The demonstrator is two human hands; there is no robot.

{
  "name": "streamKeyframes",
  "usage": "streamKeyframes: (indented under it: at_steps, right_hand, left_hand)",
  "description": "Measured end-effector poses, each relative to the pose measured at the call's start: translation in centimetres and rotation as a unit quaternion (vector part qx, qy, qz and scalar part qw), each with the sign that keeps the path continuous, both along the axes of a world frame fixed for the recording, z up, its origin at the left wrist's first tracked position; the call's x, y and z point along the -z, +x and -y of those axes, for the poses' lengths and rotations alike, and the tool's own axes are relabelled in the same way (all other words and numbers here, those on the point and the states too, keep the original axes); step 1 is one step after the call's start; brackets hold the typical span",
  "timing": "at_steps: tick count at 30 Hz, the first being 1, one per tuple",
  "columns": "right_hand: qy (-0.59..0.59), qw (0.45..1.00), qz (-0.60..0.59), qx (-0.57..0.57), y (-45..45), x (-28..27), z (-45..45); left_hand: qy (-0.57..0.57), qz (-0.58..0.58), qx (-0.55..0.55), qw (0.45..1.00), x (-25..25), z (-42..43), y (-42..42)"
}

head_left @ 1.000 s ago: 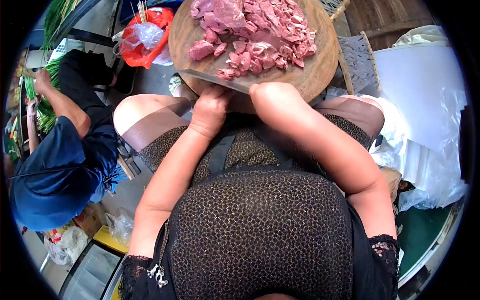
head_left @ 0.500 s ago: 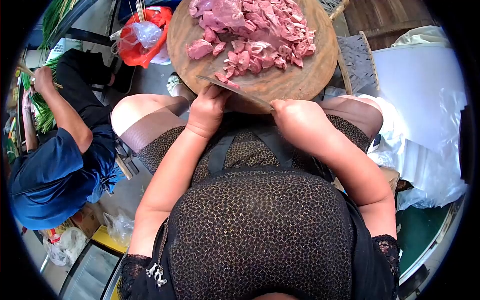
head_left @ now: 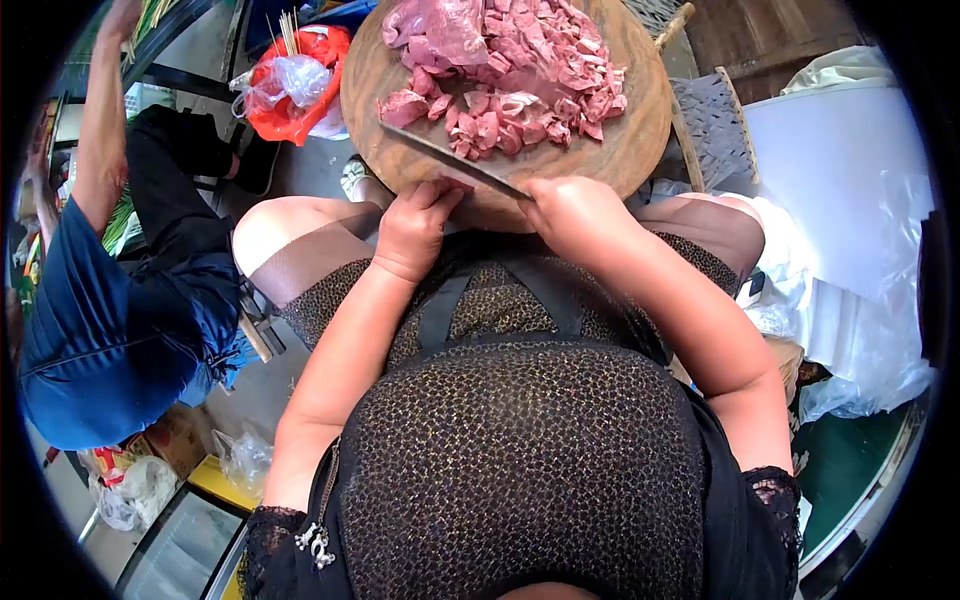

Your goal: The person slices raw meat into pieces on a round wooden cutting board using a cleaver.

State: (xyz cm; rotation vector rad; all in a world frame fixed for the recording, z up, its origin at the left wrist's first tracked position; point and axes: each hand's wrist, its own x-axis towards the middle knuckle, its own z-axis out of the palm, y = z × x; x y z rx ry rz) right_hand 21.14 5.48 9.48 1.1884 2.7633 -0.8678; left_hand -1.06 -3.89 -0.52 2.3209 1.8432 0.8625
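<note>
A round wooden board (head_left: 640, 135) bears a heap of cut pink meat (head_left: 540, 75), with a larger piece (head_left: 443, 32) at its back left. My right hand (head_left: 580, 215) is closed round the handle end of a long knife (head_left: 450, 160), whose blade slants up and left over the board's near part. Just below the blade, at the board's near edge, my left hand (head_left: 415, 222) pinches a small piece of meat (head_left: 457, 186). Part of that piece is hidden by the fingers and the blade.
A co-worker in blue (head_left: 90, 340) sits at the left, one arm raised. A red plastic bag (head_left: 290, 120) with thin sticks lies beyond my left knee. Right of the board are a woven seat (head_left: 712, 125) and a white panel (head_left: 840, 190) with clear plastic.
The knife has swung, its tip rising left and its handle end shifting slightly left. My left hand stays near the board's edge. The co-worker's arm has gone up.
</note>
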Motion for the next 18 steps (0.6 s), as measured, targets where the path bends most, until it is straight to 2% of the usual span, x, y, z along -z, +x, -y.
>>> streamKeyframes:
  at_steps: [9,16,18]
  right_hand:
    - [-0.084,0.990,0.079,-0.076,1.4,-2.4,-0.7]
    - [-0.072,0.996,0.037,-0.045,-3.3,0.4,-1.5]
    - [-0.091,0.993,0.056,-0.040,-2.7,0.6,-1.8]
  left_hand:
    - [0.022,-0.024,0.008,0.999,0.8,0.0,-0.4]
    - [-0.017,-0.029,0.027,0.999,0.3,-0.6,-0.7]
    - [-0.033,-0.038,0.033,0.998,-0.1,-1.3,-0.8]
